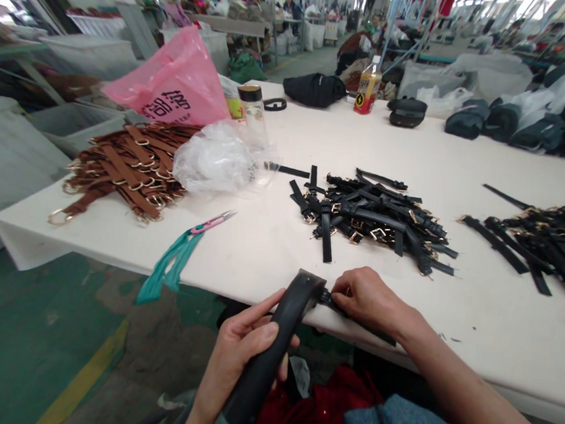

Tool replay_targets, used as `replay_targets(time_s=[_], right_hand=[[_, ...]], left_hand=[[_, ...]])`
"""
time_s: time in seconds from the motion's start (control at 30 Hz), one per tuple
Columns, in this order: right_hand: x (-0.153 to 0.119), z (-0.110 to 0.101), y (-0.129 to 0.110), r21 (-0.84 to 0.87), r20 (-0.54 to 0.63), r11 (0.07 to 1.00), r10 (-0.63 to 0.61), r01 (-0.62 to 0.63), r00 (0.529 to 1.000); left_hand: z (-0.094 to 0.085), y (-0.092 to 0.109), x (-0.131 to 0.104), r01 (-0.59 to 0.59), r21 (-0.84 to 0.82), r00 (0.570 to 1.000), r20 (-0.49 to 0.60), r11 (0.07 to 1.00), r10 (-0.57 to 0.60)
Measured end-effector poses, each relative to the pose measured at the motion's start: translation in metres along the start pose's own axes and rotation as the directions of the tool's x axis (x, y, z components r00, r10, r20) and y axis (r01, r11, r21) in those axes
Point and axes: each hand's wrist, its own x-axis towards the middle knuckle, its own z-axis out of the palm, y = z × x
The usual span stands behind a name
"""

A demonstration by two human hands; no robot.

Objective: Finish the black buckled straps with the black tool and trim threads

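My left hand (245, 347) is wrapped round a black handheld tool (271, 343) with a thick rounded body and a wider, squared head; I cannot tell its exact kind. The head points up and away, at the table's front edge. Close to it, my right hand (373, 302) pinches a narrow black strap (380, 335), whose near end almost meets the tool's head. Part of the strap is hidden under my fingers. Beyond both hands lies a pile of black buckled straps (372, 210) with gold-coloured buckles.
Brown straps with metal rings (123, 165) are heaped at left, beside a pink bag (175, 80) and clear plastic (218, 160). Pink thread snips (212, 222) with teal cloth lie near the edge. More black straps (557, 242) lie right; a drink bottle (368, 87) stands at the back.
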Motion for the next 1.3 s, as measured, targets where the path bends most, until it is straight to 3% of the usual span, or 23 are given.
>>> replay_targets(time_s=[0.17, 0.37, 0.67, 0.8, 0.87, 1.0, 1.17, 1.3], right_hand=[[0.011, -0.004, -0.002, -0.093, 0.117, 0.994, -0.042, 0.053, 0.992], [0.007, -0.006, -0.012, -0.239, 0.073, 0.964, -0.101, 0.116, 0.992], [-0.006, 0.007, 0.015, -0.053, -0.095, 0.99, -0.137, 0.132, 0.986], [-0.007, 0.003, 0.014, 0.058, -0.075, 0.993, -0.101, 0.106, 0.992], [-0.006, 0.0, 0.007, 0.019, -0.037, 0.996, -0.089, 0.09, 0.995], [-0.003, -0.001, -0.008, -0.23, -0.014, 0.971, -0.072, 0.067, 0.997], [-0.005, 0.018, -0.007, -0.419, -0.107, 0.908, -0.073, 0.022, 0.992], [-0.01, 0.029, 0.008, -0.242, -0.288, 0.967, 0.005, -0.077, 0.958]], left_hand=[[0.0, -0.001, 0.001, -0.001, -0.007, 1.0, 0.009, 1.0, 0.001], [-0.002, -0.002, 0.002, -0.015, -0.036, 0.999, 0.033, 0.999, 0.016], [-0.005, -0.004, 0.004, -0.011, -0.045, 0.999, 0.036, 0.999, 0.013], [-0.006, -0.005, 0.005, -0.021, -0.043, 0.998, 0.051, 0.999, 0.024], [-0.006, -0.005, 0.005, -0.023, -0.038, 0.999, 0.047, 0.999, 0.025], [-0.003, -0.003, 0.003, -0.014, -0.035, 0.999, 0.028, 0.999, 0.015], [-0.002, -0.002, 0.002, -0.009, -0.041, 1.0, 0.018, 0.999, 0.01], [-0.003, -0.002, 0.002, -0.011, -0.046, 1.0, 0.02, 0.999, 0.012]])
